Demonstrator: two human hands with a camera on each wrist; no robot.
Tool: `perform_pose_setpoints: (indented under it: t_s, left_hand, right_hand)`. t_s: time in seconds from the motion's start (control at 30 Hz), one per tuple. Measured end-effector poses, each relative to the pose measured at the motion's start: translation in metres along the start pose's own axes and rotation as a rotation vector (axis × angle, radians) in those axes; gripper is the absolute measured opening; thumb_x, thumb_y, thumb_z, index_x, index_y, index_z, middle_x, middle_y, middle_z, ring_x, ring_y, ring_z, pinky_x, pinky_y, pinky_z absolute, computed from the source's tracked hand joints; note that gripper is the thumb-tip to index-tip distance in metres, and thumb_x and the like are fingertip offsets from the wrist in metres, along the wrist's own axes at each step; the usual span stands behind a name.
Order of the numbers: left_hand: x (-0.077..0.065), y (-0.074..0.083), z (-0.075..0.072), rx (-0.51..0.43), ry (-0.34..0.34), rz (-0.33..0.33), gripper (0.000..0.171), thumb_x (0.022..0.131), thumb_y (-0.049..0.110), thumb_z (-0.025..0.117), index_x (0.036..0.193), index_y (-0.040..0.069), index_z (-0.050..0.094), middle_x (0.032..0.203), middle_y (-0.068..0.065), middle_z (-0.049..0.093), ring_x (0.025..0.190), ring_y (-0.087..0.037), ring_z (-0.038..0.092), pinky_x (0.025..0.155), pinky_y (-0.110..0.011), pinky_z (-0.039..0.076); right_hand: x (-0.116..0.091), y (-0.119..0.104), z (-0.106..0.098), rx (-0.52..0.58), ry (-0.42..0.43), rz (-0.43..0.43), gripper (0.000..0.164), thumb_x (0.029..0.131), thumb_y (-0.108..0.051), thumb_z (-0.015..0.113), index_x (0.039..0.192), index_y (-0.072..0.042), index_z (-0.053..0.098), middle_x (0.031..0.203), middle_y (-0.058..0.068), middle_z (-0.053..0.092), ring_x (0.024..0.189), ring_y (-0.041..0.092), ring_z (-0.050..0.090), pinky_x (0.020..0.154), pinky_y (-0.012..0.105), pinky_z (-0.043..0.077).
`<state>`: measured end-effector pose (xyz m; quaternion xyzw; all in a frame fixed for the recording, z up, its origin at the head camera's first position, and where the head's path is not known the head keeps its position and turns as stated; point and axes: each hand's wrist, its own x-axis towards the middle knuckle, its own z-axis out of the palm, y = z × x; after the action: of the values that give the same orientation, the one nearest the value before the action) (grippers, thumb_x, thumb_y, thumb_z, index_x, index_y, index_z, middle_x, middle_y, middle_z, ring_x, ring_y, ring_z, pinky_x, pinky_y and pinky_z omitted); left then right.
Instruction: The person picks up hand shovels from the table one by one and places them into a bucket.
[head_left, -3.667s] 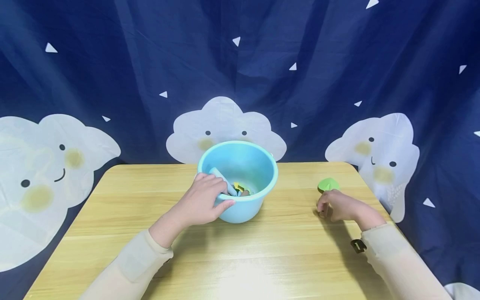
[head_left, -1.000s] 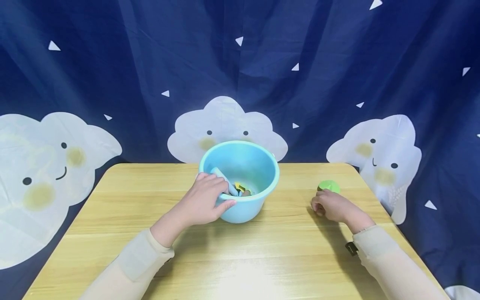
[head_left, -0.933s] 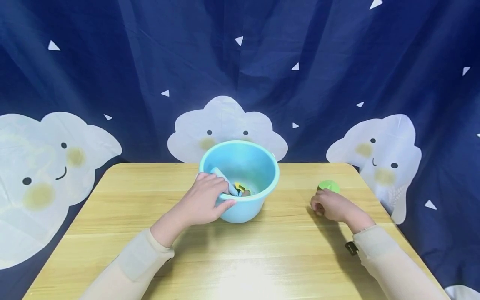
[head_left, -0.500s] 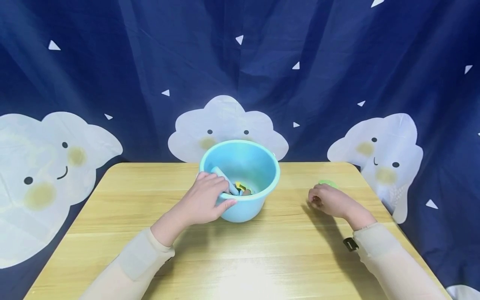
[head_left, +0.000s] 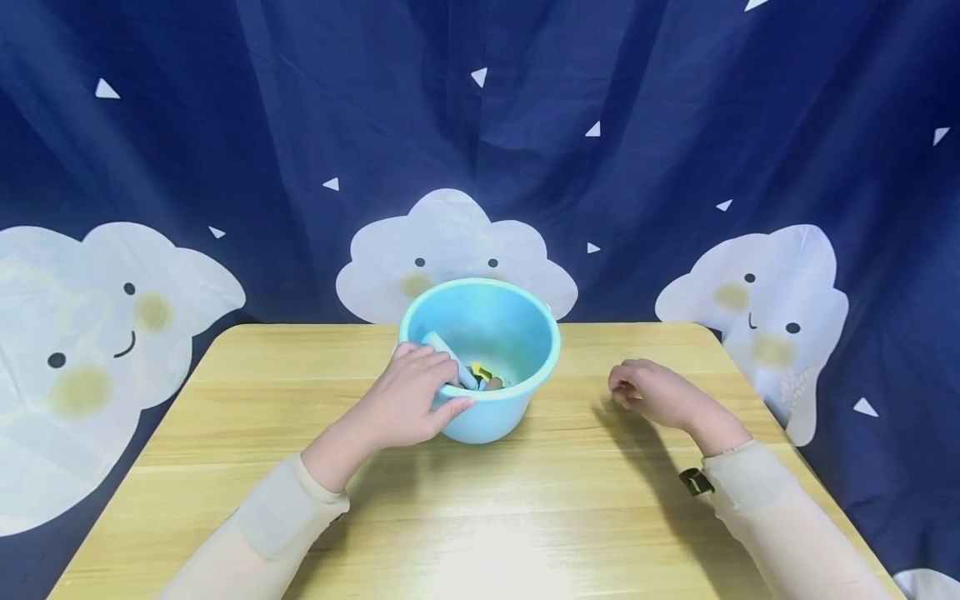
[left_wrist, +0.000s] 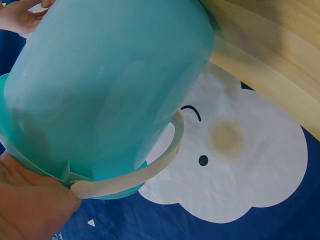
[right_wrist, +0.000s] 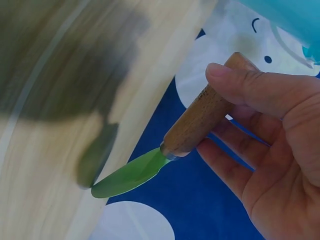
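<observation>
A light blue bucket [head_left: 491, 417] stands near the middle of the table. My left hand [head_left: 405, 400] grips its near-left rim, fingers inside and thumb outside. Leaning inside the bucket is a light blue tube-like piece [head_left: 448, 357], with small yellow and brown items [head_left: 483, 373] at the bottom, too small to identify. To the bucket's right, my right hand [head_left: 660, 396] is over the table. The right wrist view shows that hand [right_wrist: 270, 115] pinching the wooden handle of a small trowel [right_wrist: 200, 117]. Its green blade [right_wrist: 131, 175] points down; the hand hides it in the head view.
A wooden table [head_left: 360, 517] bears the bucket. Behind it hangs a dark blue curtain [head_left: 405, 108] with white clouds and triangles. The bucket's pale carrying handle [left_wrist: 135, 176] hangs on its outside in the left wrist view.
The right hand has moved left and slightly up, taking the small trowel from where its green blade showed behind the hand. The left hand and bucket have stayed in place.
</observation>
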<state>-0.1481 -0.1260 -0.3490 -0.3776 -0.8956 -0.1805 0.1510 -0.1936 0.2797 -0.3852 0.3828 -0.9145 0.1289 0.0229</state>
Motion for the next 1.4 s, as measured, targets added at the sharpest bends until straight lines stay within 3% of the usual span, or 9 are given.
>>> perform_pose_setpoints:
  t_s: [0.57,0.8,1.4]
  left_hand:
    - [0.0,0.001,0.0,0.0,0.002,-0.002,0.026,0.093,0.044,0.064,0.085,0.021,0.056,0.084,0.012,0.056,0.084,-0.012,0.05,0.089,-0.039,0.033]
    - [-0.001,0.001,0.0,0.006,0.005,0.003,0.027,0.093,0.045,0.063,0.083,0.021,0.054,0.082,0.011,0.054,0.083,-0.013,0.049,0.088,-0.039,0.033]
    - [-0.001,-0.001,0.001,0.008,0.004,0.0,0.027,0.093,0.045,0.063,0.083,0.021,0.054,0.082,0.012,0.053,0.083,-0.012,0.049,0.088,-0.039,0.033]
  right_hand:
    - [0.012,-0.019,-0.011,0.028,0.022,0.053,0.027,0.083,0.01,0.072,0.089,-0.013,0.06,0.081,-0.006,0.055,0.076,0.011,0.052,0.071,0.032,0.049]
    - [0.015,-0.026,-0.016,0.033,0.017,0.073,0.022,0.085,0.004,0.074,0.094,-0.013,0.063,0.086,-0.008,0.06,0.083,0.01,0.06,0.077,0.034,0.053]
    - [0.023,-0.04,-0.03,0.119,0.042,0.089,0.024,0.085,0.004,0.075,0.097,-0.012,0.062,0.09,-0.007,0.062,0.092,0.013,0.066,0.084,0.035,0.055]
